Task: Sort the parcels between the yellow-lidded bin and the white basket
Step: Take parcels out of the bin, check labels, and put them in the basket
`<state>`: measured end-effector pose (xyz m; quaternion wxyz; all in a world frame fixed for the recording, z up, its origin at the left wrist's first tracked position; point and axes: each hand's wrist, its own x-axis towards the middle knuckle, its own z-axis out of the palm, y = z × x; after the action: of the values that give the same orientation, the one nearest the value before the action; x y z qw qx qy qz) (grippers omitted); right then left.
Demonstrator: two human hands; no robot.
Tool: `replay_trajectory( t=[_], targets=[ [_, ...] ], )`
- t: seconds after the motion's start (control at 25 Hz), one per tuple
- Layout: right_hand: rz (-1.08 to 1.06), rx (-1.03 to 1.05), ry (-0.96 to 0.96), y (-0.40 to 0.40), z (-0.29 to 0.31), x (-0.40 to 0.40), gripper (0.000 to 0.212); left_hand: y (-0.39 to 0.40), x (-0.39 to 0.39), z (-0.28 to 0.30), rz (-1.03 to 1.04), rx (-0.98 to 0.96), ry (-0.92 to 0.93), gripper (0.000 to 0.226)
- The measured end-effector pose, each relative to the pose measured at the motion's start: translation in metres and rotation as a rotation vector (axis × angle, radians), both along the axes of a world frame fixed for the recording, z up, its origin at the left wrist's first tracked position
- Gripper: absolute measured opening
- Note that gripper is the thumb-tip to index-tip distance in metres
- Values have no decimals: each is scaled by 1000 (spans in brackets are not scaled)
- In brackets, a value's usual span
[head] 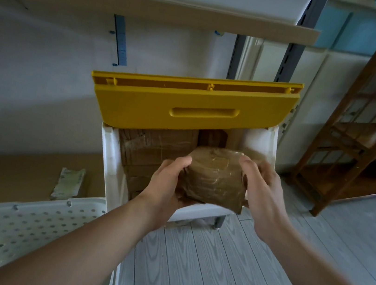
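A white bin point(110, 155) stands ahead with its yellow lid point(192, 108) swung up and open. Several brown taped parcels point(154, 147) lie stacked inside it. Over the bin's front right part I hold one brown parcel point(213, 178) wrapped in clear tape between both hands. My left hand point(166, 183) grips its left side from below, thumb on top. My right hand point(263, 187) grips its right side, thumb over the upper edge. The white perforated basket point(11, 225) sits at the lower left, its inside not visible.
A cardboard-lined shelf with a small pale packet point(69, 180) runs along the left behind the basket. Grey metal rack posts point(289, 60) rise behind the bin. A brown wooden rack point(363, 134) stands at the right. Grey plank floor point(212, 268) lies below my arms.
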<state>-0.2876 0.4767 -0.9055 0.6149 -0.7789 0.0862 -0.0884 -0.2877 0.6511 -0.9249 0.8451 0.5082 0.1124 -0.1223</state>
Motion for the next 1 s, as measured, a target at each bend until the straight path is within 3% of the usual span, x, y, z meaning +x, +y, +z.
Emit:
replay_trajectory(
  t=[0.12, 0.24, 0.44, 0.56, 0.64, 0.72, 0.8, 0.92, 1.0],
  targets=[
    [53, 144, 86, 3, 3, -6, 38, 11, -20, 1, 60, 165, -93, 22],
    [99, 124, 161, 6, -3, -6, 32, 24, -46, -1, 52, 218, -196, 19],
    [269, 278, 232, 24, 0, -14, 36, 60, -85, 1, -9, 205, -316, 34],
    [332, 272, 182, 39, -1, -20, 39, 76, -104, 5, -102, 270, -367, 32],
    [358, 307, 130, 52, 0, -26, 45, 83, -113, 6, -96, 322, -370, 47],
    [410, 325, 53, 67, 1, -29, 54, 89, -119, 6, 12, 367, -375, 57],
    [493, 327, 4, 86, 2, -32, 57, 97, -123, 6, 202, 400, -398, 49],
    [570, 381, -46, 115, 9, -31, 49, 118, -127, 14, 359, 349, -424, 36],
    [615, 388, -102, 136, 13, -30, 46, 139, -129, 22, 421, 347, -455, 42]
  ],
)
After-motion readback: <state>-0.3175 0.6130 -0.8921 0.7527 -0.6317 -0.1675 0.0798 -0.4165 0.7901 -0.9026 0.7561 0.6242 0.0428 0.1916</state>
